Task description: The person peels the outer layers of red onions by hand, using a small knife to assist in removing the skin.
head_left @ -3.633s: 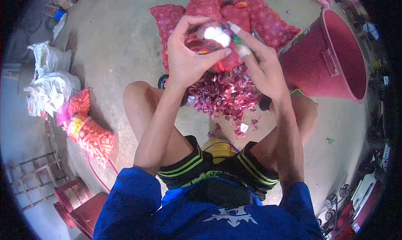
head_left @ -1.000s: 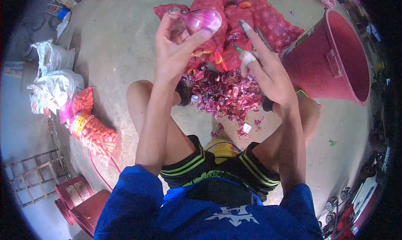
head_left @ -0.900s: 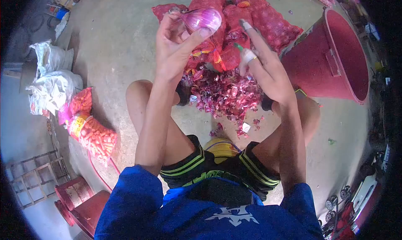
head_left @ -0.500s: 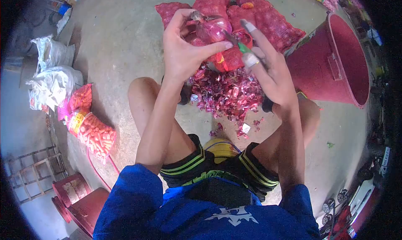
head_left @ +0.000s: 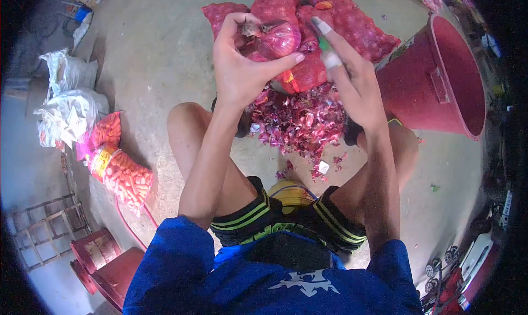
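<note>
My left hand (head_left: 239, 67) grips the red onion (head_left: 281, 39): thumb along its near side, index finger arched over the dry stem end, which points left. My right hand (head_left: 355, 78) is set just right of the onion, fingertips apart from it in view. The right thumb and index finger, each with a white wrap (head_left: 330, 59), are closed on a small green-handled tool (head_left: 323, 43); blurring prevents reading its blade. Beyond the fingers of both hands lie red mesh sacks (head_left: 355, 26) filled with round produce. Nearer to me than the fingers, a heap of onion skins (head_left: 297, 122) covers the floor between my feet. To the right of the right fingers, a large red tub (head_left: 404, 87) leans with its mouth facing right.
</note>
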